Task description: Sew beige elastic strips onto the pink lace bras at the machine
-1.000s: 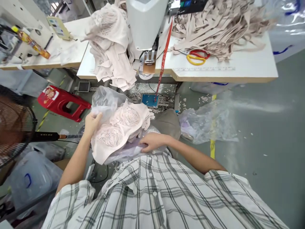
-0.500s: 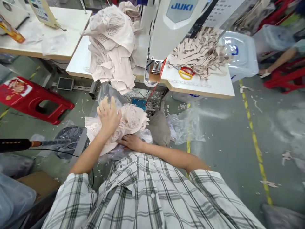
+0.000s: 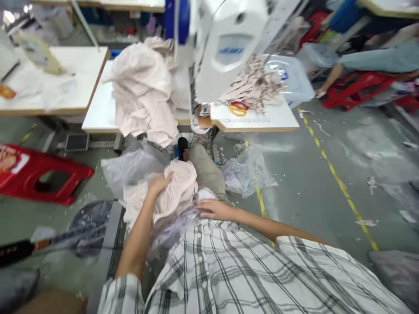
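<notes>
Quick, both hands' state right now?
Left hand: on the soft pale-pink fabric bundle; grip can't be told.
Right hand: at the crumpled translucent plastic bag; grip can't be told.

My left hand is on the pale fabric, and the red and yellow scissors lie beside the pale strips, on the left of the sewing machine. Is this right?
Not quite: the head view shows the scissors on the right of the sewing machine. They do lie beside the pale strips, and your left hand is on the pale fabric.
</notes>
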`<state>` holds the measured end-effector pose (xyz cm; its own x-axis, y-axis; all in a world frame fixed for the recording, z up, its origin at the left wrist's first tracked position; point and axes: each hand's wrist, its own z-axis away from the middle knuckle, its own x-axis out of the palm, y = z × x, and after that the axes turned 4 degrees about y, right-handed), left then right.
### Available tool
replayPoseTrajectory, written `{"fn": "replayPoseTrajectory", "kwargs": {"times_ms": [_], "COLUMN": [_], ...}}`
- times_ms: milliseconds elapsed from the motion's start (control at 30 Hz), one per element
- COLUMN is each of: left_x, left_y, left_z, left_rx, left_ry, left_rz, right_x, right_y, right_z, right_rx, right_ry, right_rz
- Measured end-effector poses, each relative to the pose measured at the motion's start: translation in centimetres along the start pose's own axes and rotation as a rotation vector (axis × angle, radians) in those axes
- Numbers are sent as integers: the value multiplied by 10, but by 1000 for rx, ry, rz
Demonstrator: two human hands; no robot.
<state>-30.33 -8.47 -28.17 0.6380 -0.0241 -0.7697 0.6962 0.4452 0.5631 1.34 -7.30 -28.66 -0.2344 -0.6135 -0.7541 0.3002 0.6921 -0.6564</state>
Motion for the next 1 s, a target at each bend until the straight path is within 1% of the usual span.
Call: {"fn": "replayPoseTrajectory", "kwargs": {"times_ms": [67, 100, 167, 233, 267, 333, 367, 400, 433, 467, 533, 633, 700, 767, 800, 867, 933, 1000], "left_x": [5, 6, 4, -3, -7, -13, -15, -16, -17, -17, -16, -17, -18, -20, -22, -24, -24, -21], "left_y": [15, 20, 28, 33, 34, 38, 41, 43, 45, 47, 51, 55, 58, 61, 63, 67, 71, 75], "left_z": [5, 6, 4, -2, -6, -12, -14, -16, -18, -19, -22, -27, -32, -36, -36, -35, -28, -16], "left_rx": [-32, -37, -51, -78, -94, -125, -141, -158, -175, -194, -228, -273, -298, -312, -311, -295, -265, -216], "left_ry": [-54, -60, -74, -104, -118, -131, -129, -126, -123, -120, -122, -130, -135, -139, -142, -149, -145, -114], "left_rz": [-101, -148, -220, -262, -275, -289, -293, -296, -298, -299, -297, -286, -278, -274, -273, -273, -277, -302], "right_x": [-44, -73, -141, -219, -257, -327, -355, -379, -398, -412, -428, -431, -430, -433, -437, -450, -464, -475], "right_y": [7, 15, 39, 70, 86, 115, 128, 139, 148, 157, 170, 183, 188, 191, 193, 196, 200, 202], "right_z": [-1, -7, -31, -67, -89, -136, -160, -183, -205, -223, -251, -271, -274, -272, -271, -268, -266, -264], "right_rx": [127, 201, 344, 430, 449, 439, 429, 416, 402, 388, 363, 348, 354, 345, 333, 292, 234, 185], "right_ry": [235, 380, 696, 976, 1099, 1205, 1233, 1260, 1289, 1315, 1361, 1399, 1424, 1447, 1446, 1402, 1346, 1330], "right_rz": [-9, -2, 29, 46, 48, 40, 32, 30, 39, 46, 50, 28, 15, -16, -42, -98, -139, -155]}}
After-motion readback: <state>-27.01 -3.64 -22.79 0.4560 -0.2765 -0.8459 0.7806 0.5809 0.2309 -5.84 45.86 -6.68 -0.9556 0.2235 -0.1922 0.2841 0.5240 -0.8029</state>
